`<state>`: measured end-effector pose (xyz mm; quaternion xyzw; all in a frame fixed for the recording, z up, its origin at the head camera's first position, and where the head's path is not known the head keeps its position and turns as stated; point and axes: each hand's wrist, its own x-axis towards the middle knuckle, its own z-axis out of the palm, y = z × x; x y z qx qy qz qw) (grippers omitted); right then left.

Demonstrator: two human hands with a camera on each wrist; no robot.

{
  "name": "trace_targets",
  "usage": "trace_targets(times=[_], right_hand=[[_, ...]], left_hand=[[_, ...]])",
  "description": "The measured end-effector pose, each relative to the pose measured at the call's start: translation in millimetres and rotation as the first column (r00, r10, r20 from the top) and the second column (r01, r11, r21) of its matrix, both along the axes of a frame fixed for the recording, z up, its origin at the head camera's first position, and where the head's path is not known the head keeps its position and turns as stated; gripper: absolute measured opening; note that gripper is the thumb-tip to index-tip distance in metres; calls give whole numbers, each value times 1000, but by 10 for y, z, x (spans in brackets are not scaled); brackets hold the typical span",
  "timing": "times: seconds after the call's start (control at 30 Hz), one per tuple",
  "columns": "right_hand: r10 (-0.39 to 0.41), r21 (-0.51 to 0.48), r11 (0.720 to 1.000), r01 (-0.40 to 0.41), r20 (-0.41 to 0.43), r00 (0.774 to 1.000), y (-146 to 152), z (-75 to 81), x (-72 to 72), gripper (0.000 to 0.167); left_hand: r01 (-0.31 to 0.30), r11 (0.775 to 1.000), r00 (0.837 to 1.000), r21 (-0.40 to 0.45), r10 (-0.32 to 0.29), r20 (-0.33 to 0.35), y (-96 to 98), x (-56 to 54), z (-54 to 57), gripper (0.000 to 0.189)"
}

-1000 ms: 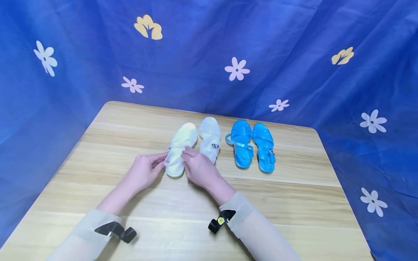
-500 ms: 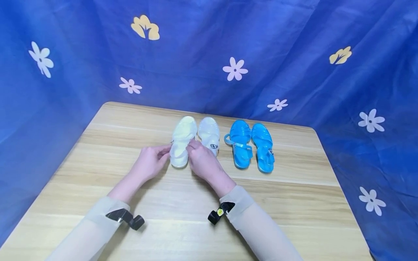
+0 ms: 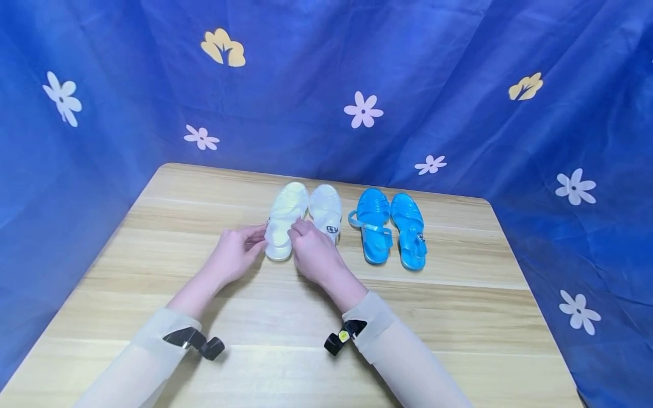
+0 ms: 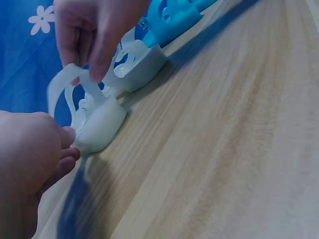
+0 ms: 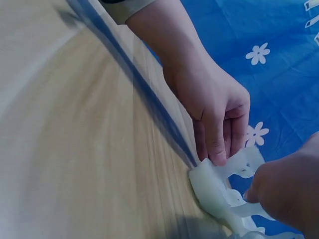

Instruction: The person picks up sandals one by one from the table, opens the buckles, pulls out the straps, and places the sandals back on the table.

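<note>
A translucent white jelly sandal [image 3: 287, 209] lies between my hands on the table in the head view, toe pointing away. My left hand [image 3: 236, 252] pinches its left side near the heel. From the right, my right hand [image 3: 316, 252] grips the sandal's strap, its fingertips partly hidden in the head view. The left wrist view shows the strap [image 4: 59, 84] arched above the heel, with the right thumb and fingers on it. A second white sandal [image 3: 325, 205] with a dark buckle stands close on the right, its heel partly covered by my right hand.
A pair of blue jelly sandals, the left one [image 3: 374, 207] and the right one [image 3: 408, 218], stands right of the white pair. The wooden table [image 3: 275, 340] ends at a blue flowered curtain [image 3: 306, 85] behind the shoes.
Both hands have slid the left white sandal away from the person and up level with the other white one, turning it slightly straighter. Over the last half second it has barely moved.
</note>
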<state>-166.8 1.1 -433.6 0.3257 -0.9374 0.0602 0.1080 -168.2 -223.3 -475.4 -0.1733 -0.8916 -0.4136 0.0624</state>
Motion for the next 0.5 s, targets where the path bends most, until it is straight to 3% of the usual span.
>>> trace_targets(times=[0.2, 0.5], right_hand=[[77, -142, 986, -82, -41, 996, 224, 7, 177, 31], [57, -359, 927, -108, -150, 987, 844, 5, 305, 29]], left_hand=[[-25, 1000, 1000, -12, 25, 1, -67, 160, 32, 44], [-64, 996, 981, -69, 50, -187, -46, 303, 143, 54]])
